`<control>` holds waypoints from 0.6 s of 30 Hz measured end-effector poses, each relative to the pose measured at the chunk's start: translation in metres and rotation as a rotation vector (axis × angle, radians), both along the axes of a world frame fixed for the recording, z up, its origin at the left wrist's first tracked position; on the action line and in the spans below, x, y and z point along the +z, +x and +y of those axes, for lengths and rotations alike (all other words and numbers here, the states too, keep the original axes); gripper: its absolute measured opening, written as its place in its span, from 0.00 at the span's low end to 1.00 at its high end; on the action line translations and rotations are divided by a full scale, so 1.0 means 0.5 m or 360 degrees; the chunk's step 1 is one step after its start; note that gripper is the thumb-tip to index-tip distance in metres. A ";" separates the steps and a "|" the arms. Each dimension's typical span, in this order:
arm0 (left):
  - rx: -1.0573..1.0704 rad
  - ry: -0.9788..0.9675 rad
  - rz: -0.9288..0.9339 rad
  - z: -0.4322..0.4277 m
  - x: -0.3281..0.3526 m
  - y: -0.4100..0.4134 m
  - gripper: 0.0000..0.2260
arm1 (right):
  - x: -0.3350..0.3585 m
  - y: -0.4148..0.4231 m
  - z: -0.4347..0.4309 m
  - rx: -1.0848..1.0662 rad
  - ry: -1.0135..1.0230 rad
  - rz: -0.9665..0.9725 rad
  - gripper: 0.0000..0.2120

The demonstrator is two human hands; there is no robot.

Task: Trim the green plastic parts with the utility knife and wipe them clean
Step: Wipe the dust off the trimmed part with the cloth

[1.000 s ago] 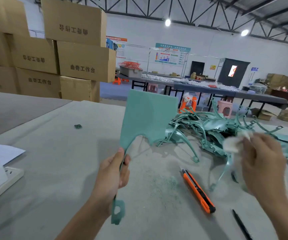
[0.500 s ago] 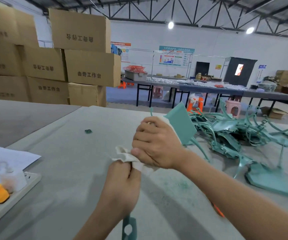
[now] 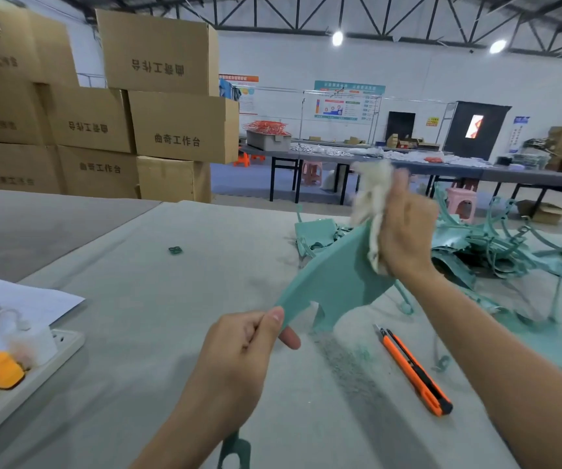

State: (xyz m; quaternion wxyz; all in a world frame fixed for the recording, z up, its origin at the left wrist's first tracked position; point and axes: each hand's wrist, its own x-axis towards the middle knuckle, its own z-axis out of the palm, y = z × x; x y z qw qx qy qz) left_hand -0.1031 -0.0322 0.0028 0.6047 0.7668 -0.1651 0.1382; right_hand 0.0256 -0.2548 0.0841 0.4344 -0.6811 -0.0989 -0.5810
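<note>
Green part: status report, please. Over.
Left hand pinches green part by its stem. Right hand holds cloth against it. Knife idle on table. Nothing in the way.

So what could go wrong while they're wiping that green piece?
The left hand pinches the green part only by one narrow end, so pressure from the cloth in the right hand might twist it loose. The utility knife lies loose close to the right arm; a lowered arm could brush it. Whether its blade is retracted is unclear.
</note>
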 end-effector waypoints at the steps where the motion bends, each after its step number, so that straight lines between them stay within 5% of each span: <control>1: 0.0002 -0.0070 0.0075 0.005 -0.009 0.003 0.19 | 0.014 -0.003 -0.013 0.0041 0.0746 0.0123 0.23; 2: 0.0002 -0.0193 0.0195 0.013 -0.023 0.005 0.20 | 0.023 -0.012 -0.035 0.0085 0.1312 0.0182 0.23; 4: 0.0030 -0.0424 0.0413 0.024 -0.052 0.007 0.23 | 0.011 -0.032 -0.055 -0.0181 0.1335 0.0386 0.21; 6: 0.0025 -0.0551 0.0533 0.016 -0.066 0.009 0.24 | -0.044 -0.059 -0.008 -0.0189 0.0512 0.0253 0.12; 8: -0.0072 -0.0757 0.0647 -0.002 -0.066 0.013 0.23 | -0.123 -0.090 0.074 -0.0015 -0.0829 0.0024 0.06; 10: -0.0147 -0.0945 0.0769 0.000 -0.062 0.015 0.21 | -0.161 -0.082 0.075 -0.0036 -0.1627 0.0002 0.17; 12: -0.0132 -0.1002 0.0834 0.030 -0.063 0.011 0.20 | -0.144 -0.055 0.005 -0.0279 -0.1344 0.0229 0.23; 15: -0.0096 -0.1195 0.0892 0.081 -0.075 -0.001 0.21 | -0.123 -0.025 -0.110 -0.0608 -0.0445 0.0924 0.14; 18: -0.0224 -0.1367 0.1006 0.078 -0.079 -0.002 0.20 | -0.126 -0.052 -0.081 0.0310 0.0578 0.1357 0.11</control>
